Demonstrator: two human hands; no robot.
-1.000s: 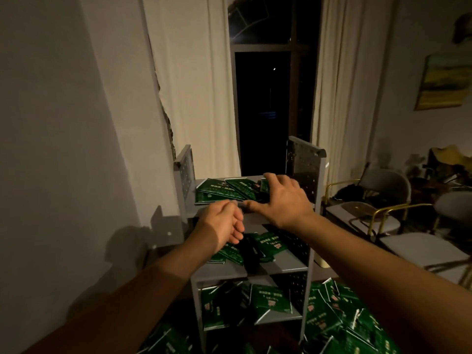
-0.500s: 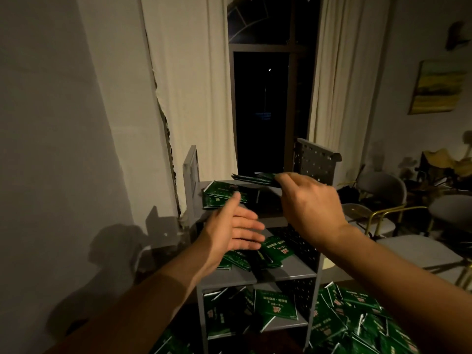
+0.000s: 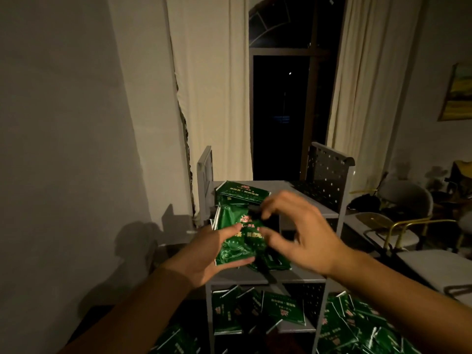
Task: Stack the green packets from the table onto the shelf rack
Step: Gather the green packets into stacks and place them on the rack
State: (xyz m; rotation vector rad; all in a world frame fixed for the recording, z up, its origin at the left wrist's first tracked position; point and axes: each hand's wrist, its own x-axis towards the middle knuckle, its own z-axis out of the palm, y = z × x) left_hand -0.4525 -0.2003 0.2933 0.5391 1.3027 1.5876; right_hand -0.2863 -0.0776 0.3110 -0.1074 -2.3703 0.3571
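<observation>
— Where's the green packet?

— Centre of the frame. I see a green packet (image 3: 233, 241), maybe several bunched together, held up in front of the grey shelf rack (image 3: 329, 175). My left hand (image 3: 212, 256) cups it from below and from the left, thumb curled over its face and fingers wrapped under its lower edge.

— And the other hand?

— My right hand (image 3: 304, 233) is just right of the packet, fingers spread and loosely bent, thumb tip at the packet's right edge. It's motion-blurred, so I can't tell whether it pinches anything.

— What's on the rack?

— On the top shelf, upper centre, another packet (image 3: 242, 191) lies flat by the left side panel. More packets (image 3: 282, 309) sit on the lower shelf at bottom centre, and a loose heap of packets (image 3: 357, 330) fills the lower right corner beside the rack.

— Surroundings?

— Pale curtains (image 3: 212, 85) flank a dark window (image 3: 281, 111) above the rack. Chairs (image 3: 403, 200) stand at the right edge, with a framed picture (image 3: 457, 93) on the wall above them.
</observation>
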